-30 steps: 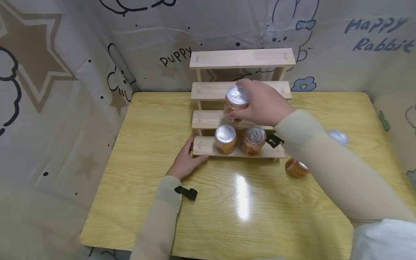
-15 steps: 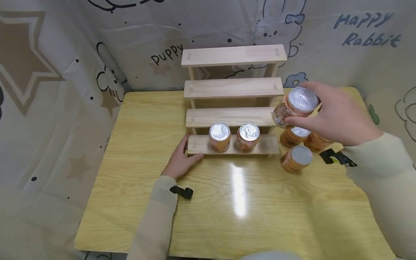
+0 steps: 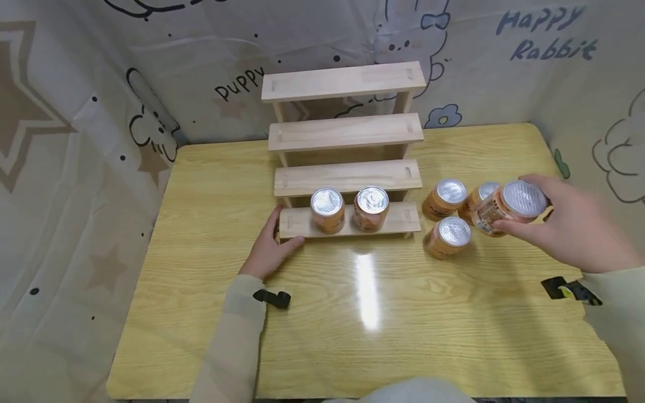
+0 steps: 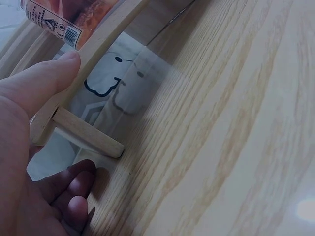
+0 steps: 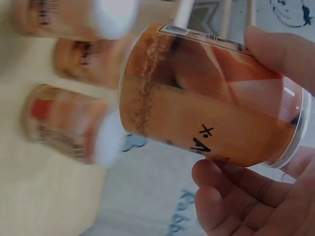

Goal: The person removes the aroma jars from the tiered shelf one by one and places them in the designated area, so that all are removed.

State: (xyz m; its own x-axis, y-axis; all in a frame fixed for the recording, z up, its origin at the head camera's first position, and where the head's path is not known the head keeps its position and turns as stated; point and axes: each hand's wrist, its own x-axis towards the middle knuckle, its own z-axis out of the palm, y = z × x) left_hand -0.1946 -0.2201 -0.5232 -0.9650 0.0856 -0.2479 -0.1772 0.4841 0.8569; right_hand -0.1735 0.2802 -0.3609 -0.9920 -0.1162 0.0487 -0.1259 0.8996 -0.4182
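My right hand [image 3: 579, 226] grips an orange-labelled can [image 3: 511, 206] with a silver lid, tilted over the right side of the table. In the right wrist view, thumb and fingers [image 5: 236, 189] wrap the can near one end. A stepped wooden rack [image 3: 342, 131] has four boards, fronted by the lowest one [image 3: 297, 223]. At that board's left end, my left hand [image 3: 264, 249] holds the rack. The left wrist view has the thumb on the board's edge and the fingers curled beside a rack leg [image 4: 88, 133]. Two similar cans, left [image 3: 327, 211] and right [image 3: 372, 210], stand on the lowest board.
On the table [image 3: 322, 336], right of the rack, stand three more cans: one at the front [image 3: 445, 240], one behind it [image 3: 440, 202] and one partly hidden [image 3: 473, 201] by the held can. A printed cloth [image 3: 211, 50] hangs behind and beside the table.
My right hand has carried the can from above the rack's middle boards to the right, over the table cans. The left hand keeps its hold on the rack; the head view has shifted slightly.
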